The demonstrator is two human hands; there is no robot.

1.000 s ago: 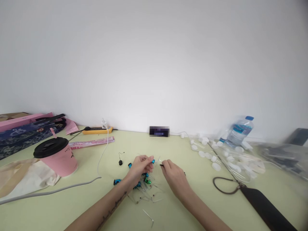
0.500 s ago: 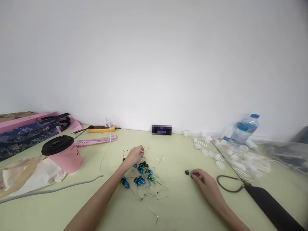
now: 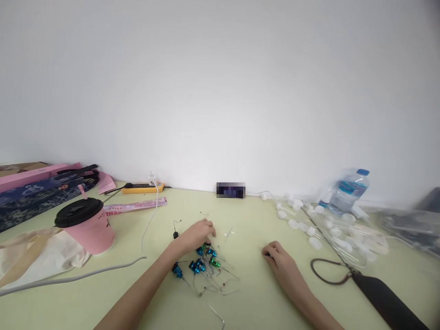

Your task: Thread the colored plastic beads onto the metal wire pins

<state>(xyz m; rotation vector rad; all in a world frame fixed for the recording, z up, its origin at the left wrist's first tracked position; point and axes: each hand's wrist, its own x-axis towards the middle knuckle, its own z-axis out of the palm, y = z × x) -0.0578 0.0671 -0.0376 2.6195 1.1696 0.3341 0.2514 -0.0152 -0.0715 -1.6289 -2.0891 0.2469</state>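
A pile of small blue and green metal parts (image 3: 202, 264) with thin wire pins lies on the pale green table (image 3: 247, 302). My left hand (image 3: 195, 235) rests on the pile's far edge, fingers curled down over the parts; what they pinch is hidden. A small black knob on a wire (image 3: 175, 234) stands just left of it. My right hand (image 3: 279, 260) lies on the table to the right of the pile, fingers curled in, with a small dark piece at the fingertips that I cannot make out. A bent wire pin (image 3: 217, 316) lies near the front.
A pink cup with a black lid (image 3: 85, 225) stands at left beside a cloth bag (image 3: 37, 256) and a white cable (image 3: 103, 268). White caps and clear tubes (image 3: 319, 224), a water bottle (image 3: 345, 190) and a black strap (image 3: 374, 293) lie at right. A yellow power strip (image 3: 142, 187) sits by the wall.
Both hands separated from a shared small part. My left hand went out to the pile's far side and settled on it; my right hand moved right with a small black piece and curled in.
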